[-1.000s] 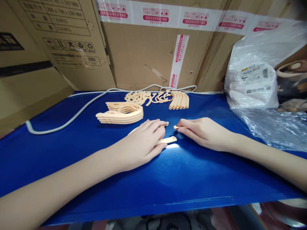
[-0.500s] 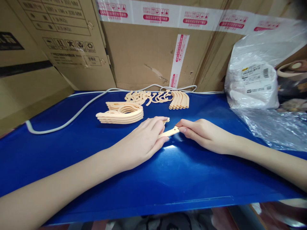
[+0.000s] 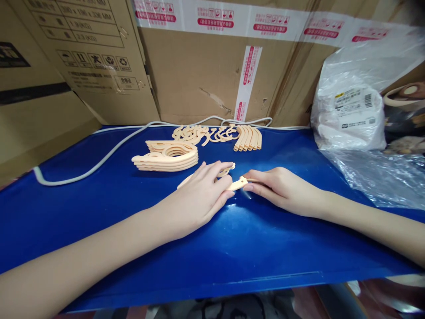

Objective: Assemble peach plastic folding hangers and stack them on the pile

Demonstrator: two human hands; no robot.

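My left hand (image 3: 202, 197) is closed over a cream plastic folding hanger (image 3: 237, 184), thumb along its near side. The hanger's end, with a small hole, sticks out to the right, and a knobbed tip (image 3: 233, 166) shows beyond my index finger. Most of it lies hidden under the palm. My right hand (image 3: 282, 190) pinches a thin cream hanger part (image 3: 254, 180) between thumb and fingers, its tip meeting that end; the rest of the part is covered. Left of my hands sits a stack of cream folded hangers (image 3: 166, 163).
Behind lie loose cream hooks (image 3: 222, 134) and a row of curved hanger arms (image 3: 248, 138) on the blue table (image 3: 232, 252). A white cable (image 3: 109, 161) runs along the left and back. Cardboard boxes (image 3: 199, 66) wall the rear; plastic-wrapped goods (image 3: 352, 115) stand right.
The right hand has turned slightly, and a thin part now shows between its fingertips. The left fingers have shifted a little on the hanger, showing more of it beyond the hand.
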